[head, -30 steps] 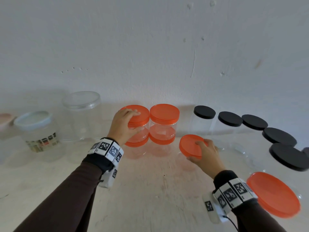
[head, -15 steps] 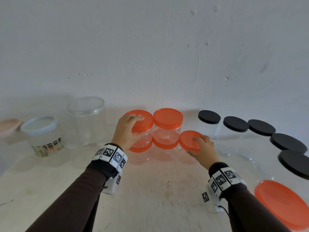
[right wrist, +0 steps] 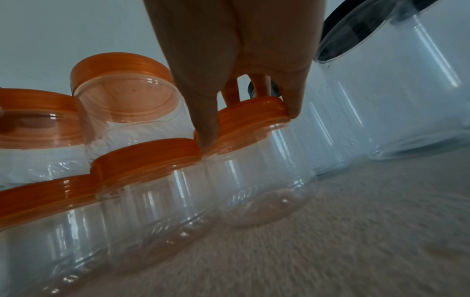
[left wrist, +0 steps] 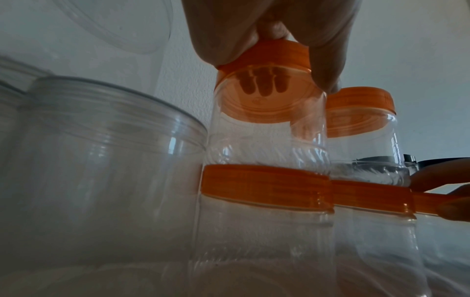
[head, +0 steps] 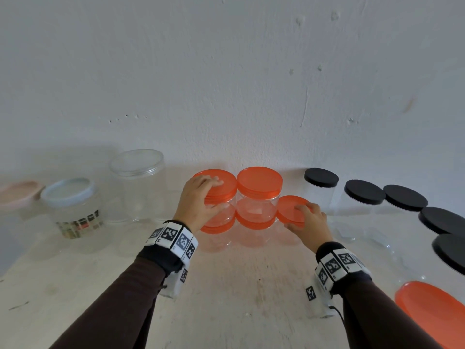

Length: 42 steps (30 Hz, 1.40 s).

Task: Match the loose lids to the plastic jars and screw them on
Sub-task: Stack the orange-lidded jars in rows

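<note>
Mid-frame on the desk [head: 226, 285], our left hand [head: 198, 205] grips the stacked jar's orange lid [head: 221, 186] to steady it, while our right hand [head: 310, 222] pinches another lid [head: 289, 207] onto a low jar [right wrist: 254, 170], probably for screwing.

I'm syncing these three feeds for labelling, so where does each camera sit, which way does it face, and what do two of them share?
Head: worn on the head, looking forward and down at the table; both forearms and hands show.
Left wrist: low beside the stacked jars, looking up; left hand grips the upper jar's orange lid.
Right wrist: low and tilted; right hand holds an orange lid on a single jar.
Shared: both wrist views show the two orange-lidded stacks.
</note>
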Each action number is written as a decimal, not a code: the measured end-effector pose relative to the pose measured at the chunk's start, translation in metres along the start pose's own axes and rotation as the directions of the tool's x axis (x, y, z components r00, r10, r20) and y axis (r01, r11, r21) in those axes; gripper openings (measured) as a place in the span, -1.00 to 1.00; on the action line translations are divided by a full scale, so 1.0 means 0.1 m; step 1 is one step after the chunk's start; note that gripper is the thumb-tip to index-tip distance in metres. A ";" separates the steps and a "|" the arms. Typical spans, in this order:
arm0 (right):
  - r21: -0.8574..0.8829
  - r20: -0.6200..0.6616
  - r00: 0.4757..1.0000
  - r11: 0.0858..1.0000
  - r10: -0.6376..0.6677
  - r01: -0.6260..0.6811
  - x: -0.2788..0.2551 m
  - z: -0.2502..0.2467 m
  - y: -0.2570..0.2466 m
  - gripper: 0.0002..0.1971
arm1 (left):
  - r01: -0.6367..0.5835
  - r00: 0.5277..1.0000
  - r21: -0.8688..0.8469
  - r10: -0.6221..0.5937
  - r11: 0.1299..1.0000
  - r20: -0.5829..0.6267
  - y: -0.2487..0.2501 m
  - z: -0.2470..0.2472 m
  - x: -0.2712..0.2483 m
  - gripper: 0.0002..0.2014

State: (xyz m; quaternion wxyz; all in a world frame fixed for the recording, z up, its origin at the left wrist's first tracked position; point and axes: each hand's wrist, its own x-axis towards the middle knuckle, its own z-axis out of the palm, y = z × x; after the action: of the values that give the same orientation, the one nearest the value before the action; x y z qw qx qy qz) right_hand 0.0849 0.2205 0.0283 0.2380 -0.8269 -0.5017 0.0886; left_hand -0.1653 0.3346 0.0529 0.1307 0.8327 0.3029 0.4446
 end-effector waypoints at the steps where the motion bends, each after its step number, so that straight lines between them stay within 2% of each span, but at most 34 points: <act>1: -0.006 -0.002 1.000 1.000 0.000 0.000 0.01 0.01 0.00 -0.44 | -0.001 1.000 0.001 0.001 1.000 -0.002 0.00 0.00 0.00 -0.35; 8: -0.059 -0.019 1.000 0.998 -0.016 0.015 -0.02 0.04 0.02 -0.44 | 0.000 1.000 0.006 0.000 1.000 -0.006 -0.01 0.01 -0.01 -0.35; 12: -0.058 0.017 0.999 0.998 -0.031 0.032 -0.10 -0.01 0.03 -0.34 | 0.001 1.000 -0.002 -0.001 1.000 -0.002 0.00 0.00 -0.01 -0.36; 15: -0.111 -0.004 0.997 0.991 -0.072 0.071 -0.28 -0.08 0.02 -0.31 | 0.008 1.000 0.001 -0.008 1.000 0.001 -0.01 0.00 -0.01 -0.42; 21: -0.119 -0.079 0.987 0.984 -0.141 0.131 -0.90 -0.38 0.14 -0.40 | 0.007 1.000 0.027 -0.007 1.000 -0.002 0.01 0.00 -0.01 -0.50; 25: -0.187 -0.166 0.985 0.982 -0.037 0.006 -1.26 -0.68 0.42 -0.41 | 0.007 1.000 0.050 -0.007 0.999 0.006 0.03 0.00 -0.01 -0.52; 29: -0.260 -0.218 0.958 0.935 0.187 -0.242 -1.54 -0.83 0.73 -0.32 | -0.003 1.000 0.076 0.002 0.997 0.012 0.01 0.01 0.00 -0.52; 32: -0.286 -0.170 0.913 0.869 0.370 -0.405 -1.68 -0.81 0.87 -0.33 | -0.005 1.000 0.083 0.003 0.997 0.018 0.00 0.01 0.01 -0.52; 34: -0.274 -0.107 0.904 0.861 0.415 -0.428 -1.74 -0.77 0.89 -0.35 | -0.003 1.000 0.094 0.001 0.996 0.021 0.01 0.00 0.01 -0.52; 38: -0.328 -0.042 0.942 0.886 0.332 -0.327 -1.78 -0.73 0.78 -0.37 | -0.001 1.000 0.105 -0.002 0.994 0.032 0.03 -0.01 0.01 -0.53; 42: -0.175 0.086 0.968 0.960 0.236 -0.219 -1.71 -0.64 0.54 -0.28 | 0.003 0.999 0.087 -0.007 0.996 0.043 0.04 -0.04 0.01 -0.51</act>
State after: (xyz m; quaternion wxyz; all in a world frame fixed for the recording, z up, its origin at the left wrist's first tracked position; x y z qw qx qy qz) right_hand 0.0701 0.0308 0.0421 0.1303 -0.8901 -0.4207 0.1173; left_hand -0.1668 0.3314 0.0577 0.1017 0.8463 0.3212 0.4126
